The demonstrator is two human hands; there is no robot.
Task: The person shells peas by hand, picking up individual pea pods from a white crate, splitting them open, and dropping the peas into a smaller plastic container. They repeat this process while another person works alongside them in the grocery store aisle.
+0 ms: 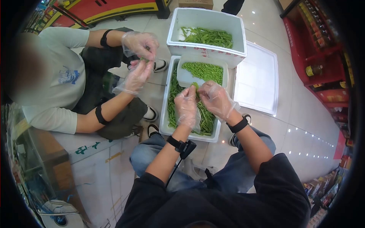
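Dark sleeves and blue-jeaned knees were seen nearest the camera, and above them the gloved left hand (187, 107) and right hand (215, 99) were closed together on a green pod (195, 86), each grip pinched shut on it. The pod was held over a white foam box (164, 121) of pods, beside a tub of shelled beans (203, 71). A co-worker's gloved hands (137, 60) were held together at the left.

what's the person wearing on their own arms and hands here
Both the left hand and the right hand are covered by thin, clear, crinkly plastic gloves. Each wrist has a black band; the left one carries a small black device with a thin dark cable trailing down. Dark, black-looking sleeves are pushed up, ending around the elbows.
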